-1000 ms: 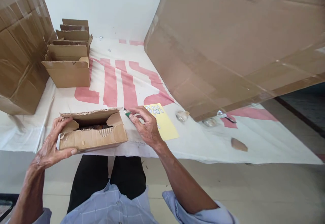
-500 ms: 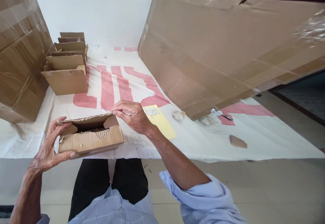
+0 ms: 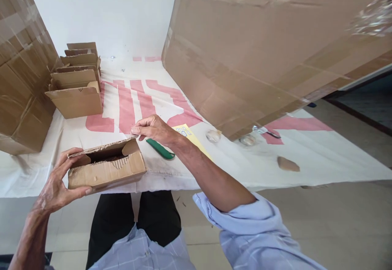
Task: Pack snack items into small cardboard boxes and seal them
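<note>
One box (image 3: 107,172) is held at the near edge of the cloth (image 3: 190,176), its top open and its front rim torn, with corrugation laid bare. Its left end is grasped by the left hand (image 3: 58,184): the fingers are hooked over the back rim and the thumb is pressed low on the front. The right hand (image 3: 154,129) is held at the box's back right corner, thumb and fingertips brought together; whether anything is pinched between them cannot be told. A green tool (image 3: 161,149) is left lying on the cloth, just right of the box, and a yellow sheet (image 3: 196,140) is partly hidden by the right forearm (image 3: 202,166). Farther right, a clear roll (image 3: 213,135) and a brown scrap (image 3: 288,164) are seen. Open cartons (image 3: 81,103) are lined up at the back left, and a large cardboard panel (image 3: 260,53) is stood at the right.
</note>
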A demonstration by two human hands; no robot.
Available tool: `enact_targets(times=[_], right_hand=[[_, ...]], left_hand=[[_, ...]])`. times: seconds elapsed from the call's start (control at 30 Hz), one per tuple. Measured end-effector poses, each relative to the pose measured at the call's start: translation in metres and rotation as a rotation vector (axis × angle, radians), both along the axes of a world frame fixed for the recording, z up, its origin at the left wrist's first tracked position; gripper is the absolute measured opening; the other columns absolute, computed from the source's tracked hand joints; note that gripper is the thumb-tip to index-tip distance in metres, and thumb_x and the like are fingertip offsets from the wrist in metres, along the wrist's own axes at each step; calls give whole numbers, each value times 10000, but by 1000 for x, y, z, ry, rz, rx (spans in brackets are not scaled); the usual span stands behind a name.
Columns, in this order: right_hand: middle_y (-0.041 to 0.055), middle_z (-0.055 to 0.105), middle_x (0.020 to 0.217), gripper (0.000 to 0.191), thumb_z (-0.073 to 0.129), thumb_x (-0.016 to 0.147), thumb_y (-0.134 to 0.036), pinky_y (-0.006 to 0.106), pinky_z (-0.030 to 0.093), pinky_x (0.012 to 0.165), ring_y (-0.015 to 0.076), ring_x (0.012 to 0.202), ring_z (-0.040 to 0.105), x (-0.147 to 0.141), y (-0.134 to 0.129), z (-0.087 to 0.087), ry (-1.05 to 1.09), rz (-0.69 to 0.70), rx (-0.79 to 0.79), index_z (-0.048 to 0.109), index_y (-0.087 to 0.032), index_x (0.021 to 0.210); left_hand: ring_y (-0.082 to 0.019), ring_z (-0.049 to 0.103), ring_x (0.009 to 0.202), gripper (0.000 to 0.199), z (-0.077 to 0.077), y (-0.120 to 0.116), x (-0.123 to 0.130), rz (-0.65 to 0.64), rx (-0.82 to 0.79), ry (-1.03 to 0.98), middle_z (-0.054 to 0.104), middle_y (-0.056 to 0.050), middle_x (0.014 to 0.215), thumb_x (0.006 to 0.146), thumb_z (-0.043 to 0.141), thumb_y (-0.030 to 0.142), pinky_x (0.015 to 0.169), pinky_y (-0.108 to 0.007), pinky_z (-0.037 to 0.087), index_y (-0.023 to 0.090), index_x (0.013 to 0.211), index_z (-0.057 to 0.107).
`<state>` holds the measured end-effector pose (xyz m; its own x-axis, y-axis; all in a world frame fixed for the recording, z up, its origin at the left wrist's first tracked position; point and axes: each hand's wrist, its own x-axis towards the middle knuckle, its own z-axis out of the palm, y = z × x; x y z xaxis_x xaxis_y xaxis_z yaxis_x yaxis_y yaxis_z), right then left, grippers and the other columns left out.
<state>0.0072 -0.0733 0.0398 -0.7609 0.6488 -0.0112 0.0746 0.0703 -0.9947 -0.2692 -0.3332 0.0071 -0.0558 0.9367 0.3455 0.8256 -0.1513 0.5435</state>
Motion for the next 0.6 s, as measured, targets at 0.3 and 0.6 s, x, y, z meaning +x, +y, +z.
enact_targets(times=[0.3, 0.6], right_hand=[[66, 801, 799, 292, 991, 669, -395, 209, 568, 549, 142, 709, 707, -9, 14, -10, -14, -25, -318, 802, -178, 712], [31, 786, 774, 191, 886, 883, -194, 163, 558, 536, 107, 662, 711, -19, 11, -21, 95, -220, -635, 762, -162, 742]], left_hand=[[-430, 626, 1412, 679, 5, 1, -1, 34, -19, -20, 648, -123, 1503, 786, 879, 694, 1143, -579, 621, 309, 1335, 769], [-502, 611, 1425, 750, 1, -2, -10, 57, -25, 14, 605, -16, 1550, 771, 862, 676, 1148, -720, 595, 558, 1476, 635]])
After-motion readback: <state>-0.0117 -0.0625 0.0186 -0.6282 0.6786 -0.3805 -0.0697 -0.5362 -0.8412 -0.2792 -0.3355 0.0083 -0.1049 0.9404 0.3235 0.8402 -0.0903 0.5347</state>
